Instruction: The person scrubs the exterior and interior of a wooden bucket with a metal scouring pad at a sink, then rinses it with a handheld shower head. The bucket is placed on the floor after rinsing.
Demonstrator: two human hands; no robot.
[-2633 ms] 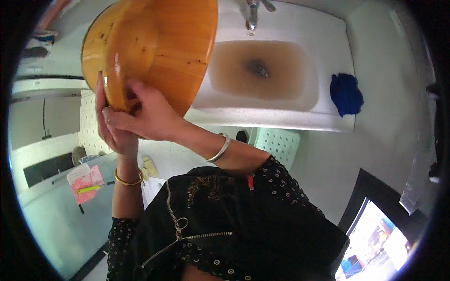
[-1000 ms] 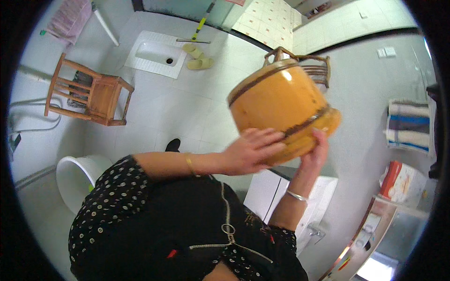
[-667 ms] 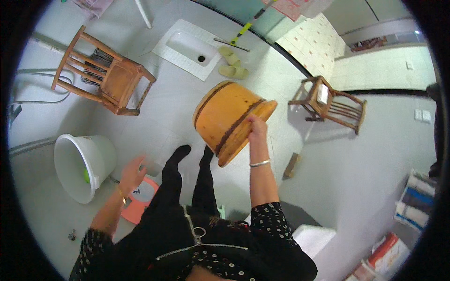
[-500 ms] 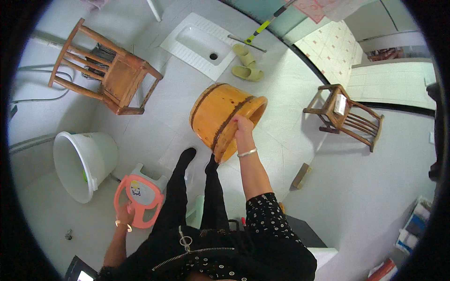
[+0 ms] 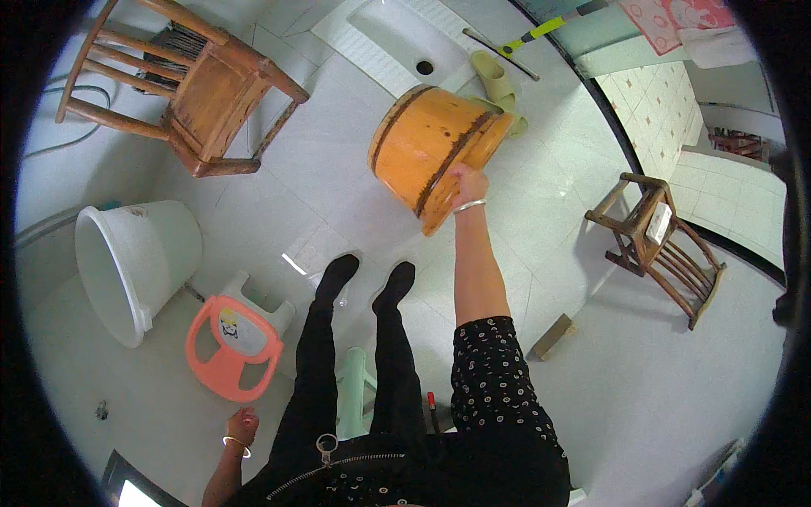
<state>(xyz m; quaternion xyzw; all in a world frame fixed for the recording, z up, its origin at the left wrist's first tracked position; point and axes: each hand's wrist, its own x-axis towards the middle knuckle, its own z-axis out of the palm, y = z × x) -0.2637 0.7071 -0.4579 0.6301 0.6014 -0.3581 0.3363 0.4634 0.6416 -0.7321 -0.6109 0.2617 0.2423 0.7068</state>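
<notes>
Right hand: fingers wrapped on the rim of the tub, sole hold I can see.
Wooden tub: on its side, mouth angled away from the wooden chair, in front of the person, by the squat toilet. Can't tell if it's wet. If so, rim could slip. One-sided grip also lets the weight twist the wrist.
Left hand: fingers look curled, nothing seen in it, just beside the pink chair. Can't tell how tightly closed. Not backing up the tub; a slip would go uncaught.
Slippers: partly behind the tub from here, easy to knock or step on.
Green stool: between the legs, likely trip on a step back.
Toilet drain: tub could clip that edge if swung wide.
</notes>
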